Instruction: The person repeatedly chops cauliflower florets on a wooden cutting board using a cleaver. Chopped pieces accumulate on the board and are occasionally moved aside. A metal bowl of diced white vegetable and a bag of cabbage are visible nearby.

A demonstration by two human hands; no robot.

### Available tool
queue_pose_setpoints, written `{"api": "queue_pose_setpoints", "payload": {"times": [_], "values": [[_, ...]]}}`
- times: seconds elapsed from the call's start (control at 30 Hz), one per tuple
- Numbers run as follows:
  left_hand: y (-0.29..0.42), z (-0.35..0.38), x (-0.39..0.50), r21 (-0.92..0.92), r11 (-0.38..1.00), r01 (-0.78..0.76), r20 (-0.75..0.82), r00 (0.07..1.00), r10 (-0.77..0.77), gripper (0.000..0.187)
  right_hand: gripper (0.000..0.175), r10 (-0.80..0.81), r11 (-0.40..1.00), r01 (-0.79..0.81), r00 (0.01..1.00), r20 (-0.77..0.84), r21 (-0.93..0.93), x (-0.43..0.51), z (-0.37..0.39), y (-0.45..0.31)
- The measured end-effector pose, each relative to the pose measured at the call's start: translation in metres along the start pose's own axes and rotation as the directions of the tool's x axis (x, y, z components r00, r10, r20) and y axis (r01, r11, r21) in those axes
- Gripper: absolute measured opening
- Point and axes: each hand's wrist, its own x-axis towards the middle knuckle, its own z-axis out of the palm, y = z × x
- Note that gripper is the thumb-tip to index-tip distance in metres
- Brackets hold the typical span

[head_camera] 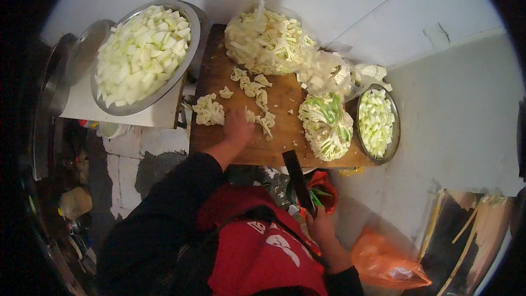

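A wooden cutting board [283, 98] lies before me with loose cauliflower florets [250, 86] on it. My left hand [238, 126] is low over the board's left part, slightly blurred, with a floret piece at its fingertips; whether it grips that piece is unclear. Just left of it sits a larger cauliflower chunk [208, 110]. Past the board's near edge, my right hand [320, 226] is closed around the handle of a kitchen knife [299, 181], its dark blade pointing up toward the board. A big cauliflower head [326, 127] with green stalks rests on the board's right side.
At the back, a clear plastic bag [267, 43] bulges with cauliflower, beside another bag [333, 74] of pale pieces. A large metal basin [193, 37] of pale vegetable chunks stands left. One smaller metal bowl [396, 131] holds diced vegetable at right. An orange bag [382, 259] lies lower right.
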Motion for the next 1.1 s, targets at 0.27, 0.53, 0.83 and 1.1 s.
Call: {"api": "queue_pose_setpoints", "payload": {"times": [0.27, 0.53, 0.83, 1.1], "values": [[0.01, -0.009, 0.035, 0.158, 0.801, -0.577, 0.338, 0.794, 0.505, 0.034, 0.038, -0.031, 0.999, 0.032, 0.999, -0.038, 0.035, -0.006, 0.012, -0.016], [-0.011, 0.024, 0.018, 0.024, 0.692, -0.721, 0.033, 0.693, 0.72, 0.032, 0.04, -0.16, 0.978, 0.174, 0.98, -0.119, 0.116, 0.011, -0.006, -0.057], [-0.034, -0.039, 0.001, -0.531, 0.805, 0.263, 0.541, 0.837, 0.083, 0.025, 0.039, -0.165, 0.971, 0.186, 0.976, -0.139, 0.152, 0.008, -0.005, -0.066], [-0.071, -0.024, -0.01, -0.499, 0.694, 0.519, 0.703, 0.711, -0.026, 0.024, 0.041, -0.294, 0.951, 0.299, 0.953, -0.066, 0.081, 0.027, 0.011, -0.083]]}}
